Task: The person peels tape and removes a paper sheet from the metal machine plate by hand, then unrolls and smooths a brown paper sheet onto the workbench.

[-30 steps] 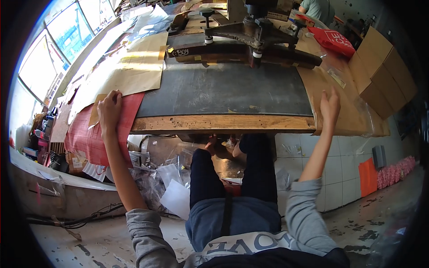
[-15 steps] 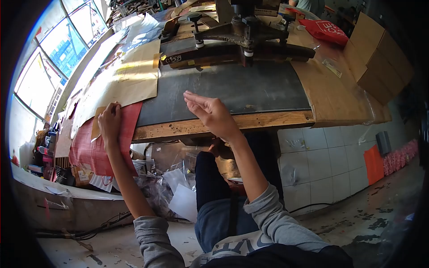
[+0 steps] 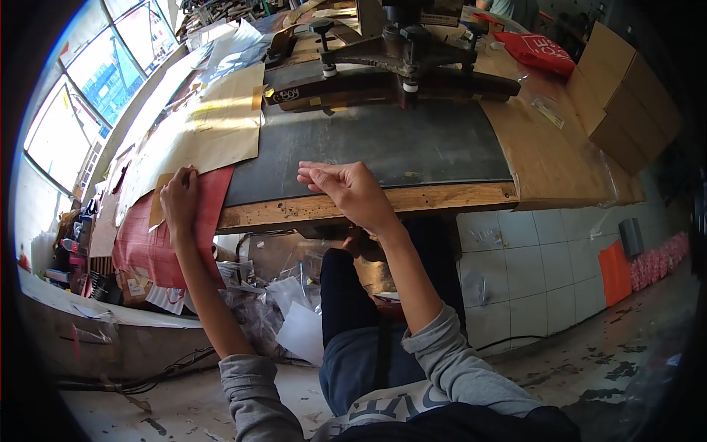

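My left hand [image 3: 179, 199] rests with curled fingers on the red sheet [image 3: 210, 214], close to the edge of a tan paper sheet [image 3: 221, 125]; whether it pinches anything is hidden. Over the front of the dark grey work surface [image 3: 383, 144], my right hand [image 3: 350, 188] points left, its fingers stretched out together and no object visible in it. The wooden front edge [image 3: 442, 196] runs just beneath it. Behind both hands, a black metal press [image 3: 409, 62] with a long dark bar [image 3: 390, 90] stands across the grey surface.
To the right lie brown paper [image 3: 545, 162], an open cardboard box [image 3: 626, 96] and a red bag [image 3: 534, 50]. Another person [image 3: 515, 10] is partly visible at the back. Plastic scraps [image 3: 276, 324] litter the floor near my legs.
My right hand has swung left from the brown paper to the front of the grey surface, then dipped slightly. My left hand has stayed by the red sheet. The view has shifted.
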Tool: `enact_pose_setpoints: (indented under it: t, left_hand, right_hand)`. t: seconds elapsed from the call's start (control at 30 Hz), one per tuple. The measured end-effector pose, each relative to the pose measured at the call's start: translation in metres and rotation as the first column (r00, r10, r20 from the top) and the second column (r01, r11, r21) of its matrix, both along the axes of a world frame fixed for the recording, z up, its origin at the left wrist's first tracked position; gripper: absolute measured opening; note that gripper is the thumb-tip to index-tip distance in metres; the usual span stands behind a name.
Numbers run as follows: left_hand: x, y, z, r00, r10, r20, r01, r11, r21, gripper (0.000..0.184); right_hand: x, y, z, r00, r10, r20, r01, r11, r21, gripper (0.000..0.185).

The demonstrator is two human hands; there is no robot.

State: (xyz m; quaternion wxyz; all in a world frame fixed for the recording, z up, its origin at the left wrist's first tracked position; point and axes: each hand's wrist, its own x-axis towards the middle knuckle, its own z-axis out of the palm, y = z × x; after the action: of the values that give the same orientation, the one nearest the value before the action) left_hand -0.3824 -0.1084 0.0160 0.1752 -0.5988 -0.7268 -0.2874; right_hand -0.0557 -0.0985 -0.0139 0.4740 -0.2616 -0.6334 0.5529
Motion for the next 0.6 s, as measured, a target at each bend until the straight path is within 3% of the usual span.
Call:
enact_pose_setpoints:
  t: [0.6]
  left_hand:
    - [0.0001,-0.0005,-0.0001,1.0,0.001,0.006,-0.001,1.0,0.012,0.018]
  right_hand:
    - [0.0017,-0.0046,0.0058,1.0,0.005,-0.015,-0.006,1.0,-0.02,0.036]
